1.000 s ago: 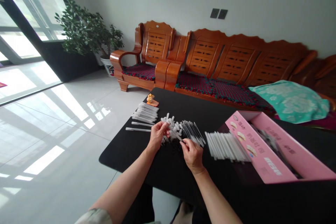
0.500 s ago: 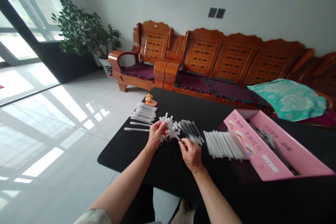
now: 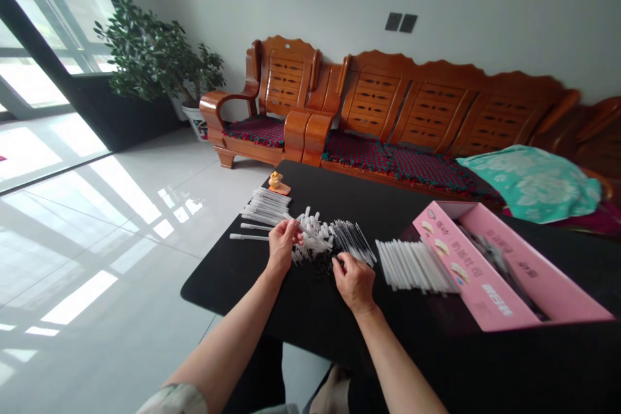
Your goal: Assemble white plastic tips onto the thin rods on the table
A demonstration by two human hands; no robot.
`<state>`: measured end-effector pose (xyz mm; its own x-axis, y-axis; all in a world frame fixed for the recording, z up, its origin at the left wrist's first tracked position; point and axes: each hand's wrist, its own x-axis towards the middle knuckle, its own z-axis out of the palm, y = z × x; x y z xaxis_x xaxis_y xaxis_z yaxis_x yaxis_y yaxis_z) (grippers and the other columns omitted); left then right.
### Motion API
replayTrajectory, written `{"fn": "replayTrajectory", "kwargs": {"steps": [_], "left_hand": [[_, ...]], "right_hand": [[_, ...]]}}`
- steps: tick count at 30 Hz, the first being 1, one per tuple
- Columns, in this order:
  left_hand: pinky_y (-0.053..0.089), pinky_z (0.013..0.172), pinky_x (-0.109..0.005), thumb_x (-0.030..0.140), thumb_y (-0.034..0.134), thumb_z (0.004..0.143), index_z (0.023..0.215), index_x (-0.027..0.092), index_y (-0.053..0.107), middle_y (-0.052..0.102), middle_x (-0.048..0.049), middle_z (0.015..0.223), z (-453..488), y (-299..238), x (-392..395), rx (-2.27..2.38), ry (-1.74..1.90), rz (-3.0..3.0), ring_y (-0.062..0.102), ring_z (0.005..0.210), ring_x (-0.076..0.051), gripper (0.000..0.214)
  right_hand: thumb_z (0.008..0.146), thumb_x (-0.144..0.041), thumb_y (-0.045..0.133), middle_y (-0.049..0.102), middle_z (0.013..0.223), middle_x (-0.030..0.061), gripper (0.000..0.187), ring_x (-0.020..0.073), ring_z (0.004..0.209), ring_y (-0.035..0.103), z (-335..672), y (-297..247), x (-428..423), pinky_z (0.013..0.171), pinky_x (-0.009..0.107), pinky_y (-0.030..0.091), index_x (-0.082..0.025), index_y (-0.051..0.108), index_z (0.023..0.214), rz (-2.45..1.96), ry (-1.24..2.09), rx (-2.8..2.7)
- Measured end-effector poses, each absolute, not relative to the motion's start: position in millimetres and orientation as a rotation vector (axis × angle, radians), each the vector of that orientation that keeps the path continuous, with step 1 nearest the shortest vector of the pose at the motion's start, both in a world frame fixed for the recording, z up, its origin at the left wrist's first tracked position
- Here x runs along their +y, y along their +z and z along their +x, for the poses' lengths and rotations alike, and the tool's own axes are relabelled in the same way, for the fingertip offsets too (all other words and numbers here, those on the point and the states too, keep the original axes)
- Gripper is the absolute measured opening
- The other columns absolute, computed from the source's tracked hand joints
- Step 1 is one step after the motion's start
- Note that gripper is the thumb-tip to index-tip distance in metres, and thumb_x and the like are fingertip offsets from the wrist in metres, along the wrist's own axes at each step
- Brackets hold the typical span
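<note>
My left hand (image 3: 282,247) is closed in a pinch on a white pen, whose thin body points right over the pile of white pen caps (image 3: 314,231). By the small black pieces (image 3: 324,264), my right hand (image 3: 355,279) has its thumb and fingers pressed together; something tiny and dark may be between them, but I cannot make it out. Behind it lies a row of dark pen refills (image 3: 353,240), and to its right a row of white pen barrels (image 3: 416,266). Capped white pens (image 3: 266,206) are lined up beyond my left hand.
A pink box (image 3: 485,278) with dark contents stands on the right of the black table (image 3: 291,310). At the far left corner is a small yellow duck figure (image 3: 276,181) on an orange base. A wooden sofa (image 3: 417,107) stands behind the table.
My left hand has drawn slightly left and down with the pen, away from my right hand. The pen no longer spans both hands. My right hand stays nearly in place.
</note>
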<state>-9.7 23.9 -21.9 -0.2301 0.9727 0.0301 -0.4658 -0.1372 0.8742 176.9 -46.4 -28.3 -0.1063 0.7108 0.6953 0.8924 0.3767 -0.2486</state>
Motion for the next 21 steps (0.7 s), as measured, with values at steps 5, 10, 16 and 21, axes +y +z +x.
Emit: {"fn": "replayTrajectory", "kwargs": {"steps": [5, 10, 16, 21], "left_hand": [[0.043, 0.043, -0.02, 0.049, 0.073, 0.076, 0.078, 0.013, 0.066, 0.064, -0.0004, 0.062, -4.8, -20.5, 19.7, 0.905, 1.553, 0.853, 0.054, 0.046, -0.009, 0.037], [0.044, 0.044, -0.02, 0.049, 0.073, 0.075, 0.079, 0.012, 0.066, 0.063, -0.0007, 0.063, -7.3, -18.6, 20.8, 0.889, 1.534, 0.868, 0.054, 0.047, -0.009, 0.037], [0.046, 0.048, -0.018, 0.047, 0.074, 0.073, 0.081, 0.013, 0.063, 0.059, 0.0022, 0.063, -31.3, -22.2, 33.7, 0.974, 1.905, 0.572, 0.055, 0.05, -0.007, 0.037], [0.045, 0.048, -0.018, 0.046, 0.074, 0.074, 0.083, 0.012, 0.065, 0.059, 0.0023, 0.061, -27.6, -20.0, 30.0, 0.92, 1.789, 0.674, 0.054, 0.049, -0.007, 0.036]], "right_hand": [[0.096, -0.034, 0.054, 0.069, 0.071, 0.0042, 0.024, 0.0142, 0.057, 0.06, 176.8, -28.7, -46.4, 0.06, 0.026, 0.039, -0.014, 0.067, 0.099, -1.305, -0.271, -1.892], [0.099, -0.021, 0.047, 0.07, 0.071, 0.0034, 0.023, 0.014, 0.062, 0.064, 177.8, -28.0, -45.8, 0.064, 0.025, 0.04, -0.018, 0.067, 0.087, -1.226, -0.256, -1.943], [0.098, -0.026, 0.046, 0.07, 0.071, 0.0058, 0.028, 0.0145, 0.06, 0.06, 198.9, -30.2, -43.2, 0.06, 0.026, 0.034, -0.017, 0.067, 0.083, -1.454, -0.345, -1.744], [0.097, -0.033, 0.045, 0.063, 0.057, 0.0039, 0.037, 0.0125, 0.047, 0.047, 216.2, -35.4, -40.3, 0.052, 0.027, 0.021, -0.018, 0.067, 0.071, -1.686, -0.479, -1.566]]}}
